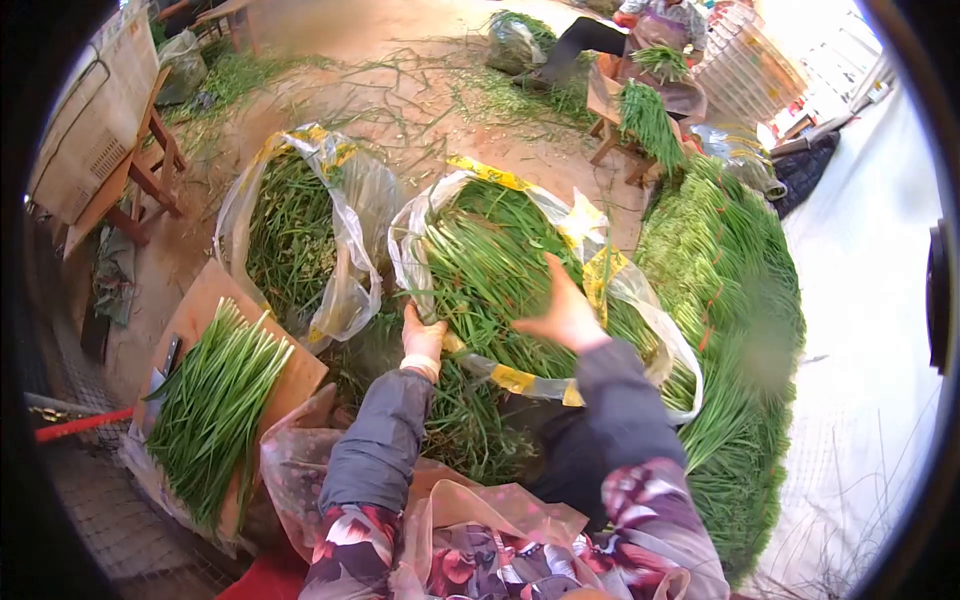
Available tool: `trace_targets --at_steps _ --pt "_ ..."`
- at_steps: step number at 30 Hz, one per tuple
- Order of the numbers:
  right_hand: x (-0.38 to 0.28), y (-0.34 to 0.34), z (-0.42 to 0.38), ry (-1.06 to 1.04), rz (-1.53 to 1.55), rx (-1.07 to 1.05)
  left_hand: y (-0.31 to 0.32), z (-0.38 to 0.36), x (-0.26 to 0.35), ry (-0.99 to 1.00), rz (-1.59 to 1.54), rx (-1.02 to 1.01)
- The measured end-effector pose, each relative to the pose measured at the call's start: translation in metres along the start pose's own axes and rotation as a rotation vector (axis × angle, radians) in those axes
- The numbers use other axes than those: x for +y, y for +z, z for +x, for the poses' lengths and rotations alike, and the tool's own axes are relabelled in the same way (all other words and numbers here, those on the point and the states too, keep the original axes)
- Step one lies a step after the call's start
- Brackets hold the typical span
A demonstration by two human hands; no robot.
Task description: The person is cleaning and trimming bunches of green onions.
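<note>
In front of me a clear plastic bag (513, 378) with yellow printed tape along its rim stands open, filled with long green chives (490, 250). My left hand (424, 337) is closed on the near left rim of this bag. Over the right part of the chives, my right hand (568, 312) is spread, thumb and fingers apart, with nothing in it. To the left, a trimmed bunch of chives (225, 390) lies across a wooden board (305, 367), beside a knife (172, 356) with a dark handle.
Another plastic bag (355, 270) of green scraps stands left of the first. A long heap of bundled chives (735, 400) lies on the right. At the back, a person (665, 30) sits by a small wooden bench (606, 100). A crate (95, 120) stands at the left.
</note>
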State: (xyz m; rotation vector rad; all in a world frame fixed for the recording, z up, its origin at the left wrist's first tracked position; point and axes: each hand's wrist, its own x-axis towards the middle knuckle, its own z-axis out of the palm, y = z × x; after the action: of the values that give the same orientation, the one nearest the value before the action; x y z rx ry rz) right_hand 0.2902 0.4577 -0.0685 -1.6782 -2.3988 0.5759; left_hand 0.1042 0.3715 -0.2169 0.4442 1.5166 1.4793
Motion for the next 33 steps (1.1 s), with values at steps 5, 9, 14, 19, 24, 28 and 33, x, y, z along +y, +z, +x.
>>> trace_targets --at_steps 5,9,14,19,24,28,33 --pt "-0.004 0.030 0.032 0.231 -0.271 -0.105 -0.023 -0.016 0.009 -0.080 -0.169 -0.097" --pt "-0.013 0.032 0.037 0.364 -0.100 -0.260 -0.026 -0.043 0.047 -0.077 -0.132 -0.119" --pt "0.043 0.017 0.035 0.102 0.472 -0.247 -0.054 -0.059 0.086 0.450 -0.068 -0.022" --pt "0.099 -0.030 0.013 0.313 0.776 -0.282 -0.038 -0.084 0.130 0.534 -0.053 -0.151" --pt "0.122 -0.035 -0.019 0.030 1.221 -0.030 0.023 -0.074 0.133 0.192 -0.304 -0.601" --pt "0.106 -0.053 -0.038 0.067 1.304 -0.191 0.061 -0.050 0.141 0.285 -0.229 -0.565" --pt "0.016 -0.052 -0.055 -0.199 0.478 -0.256 0.090 -0.033 0.131 0.134 -0.422 -0.857"
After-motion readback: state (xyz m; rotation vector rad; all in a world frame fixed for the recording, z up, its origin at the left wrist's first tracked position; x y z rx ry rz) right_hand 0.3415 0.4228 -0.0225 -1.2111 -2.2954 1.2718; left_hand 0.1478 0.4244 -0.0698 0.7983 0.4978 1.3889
